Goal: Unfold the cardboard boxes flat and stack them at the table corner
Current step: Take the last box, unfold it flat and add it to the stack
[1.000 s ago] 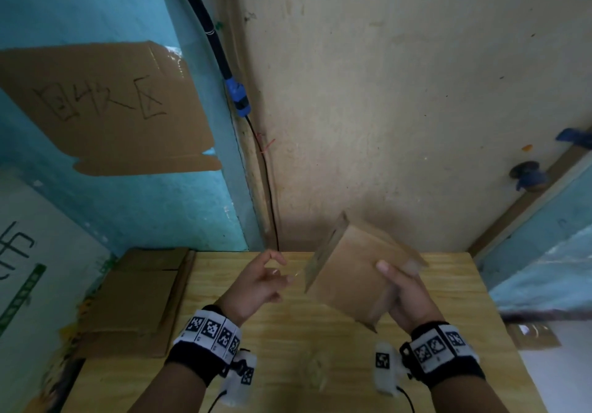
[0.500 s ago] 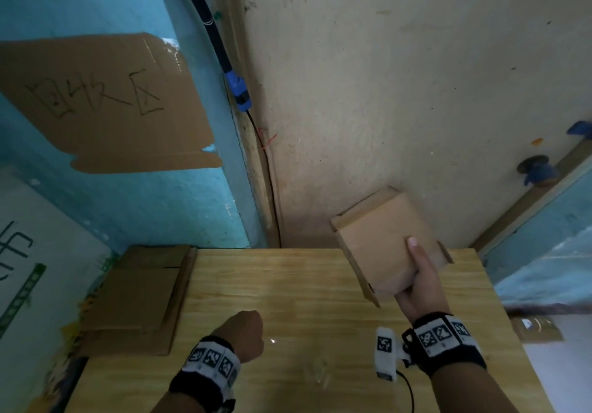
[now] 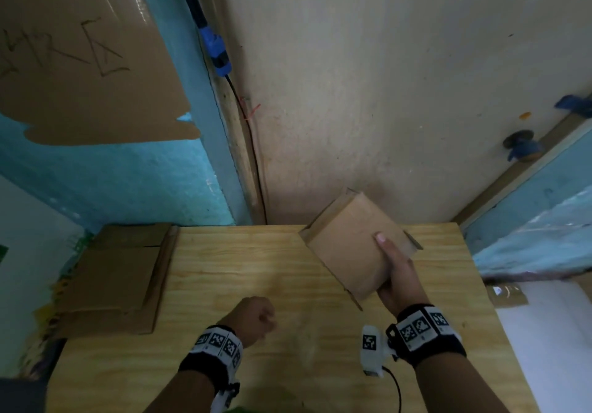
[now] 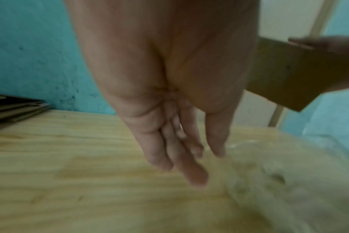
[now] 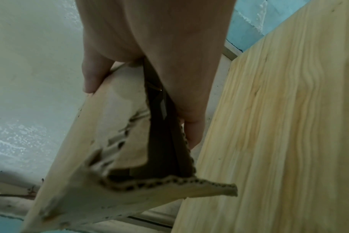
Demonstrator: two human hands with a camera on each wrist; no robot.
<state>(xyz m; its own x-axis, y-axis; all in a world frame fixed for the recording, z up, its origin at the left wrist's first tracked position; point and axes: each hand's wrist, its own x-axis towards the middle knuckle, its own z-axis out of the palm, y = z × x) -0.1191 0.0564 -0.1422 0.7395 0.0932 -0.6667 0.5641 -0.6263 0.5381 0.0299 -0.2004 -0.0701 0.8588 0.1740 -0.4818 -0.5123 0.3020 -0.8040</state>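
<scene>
The right hand (image 3: 397, 275) gripped a cardboard box (image 3: 349, 246) above the pale wooden counter (image 3: 256, 268), thumb on top; the left hand (image 4: 169, 110) hung relaxed, holding nothing; flattened cardboard (image 3: 112, 278) lay stacked at the counter's far-left corner, against teal and beige walls.

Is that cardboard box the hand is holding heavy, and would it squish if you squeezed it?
Probably light: the right hand alone holds the cardboard box up off the table. It would likely squish somewhat, since the right wrist view shows a torn open end with thin corrugated walls and a dark hollow, seemingly empty. It looks stiff enough to keep its shape.
</scene>
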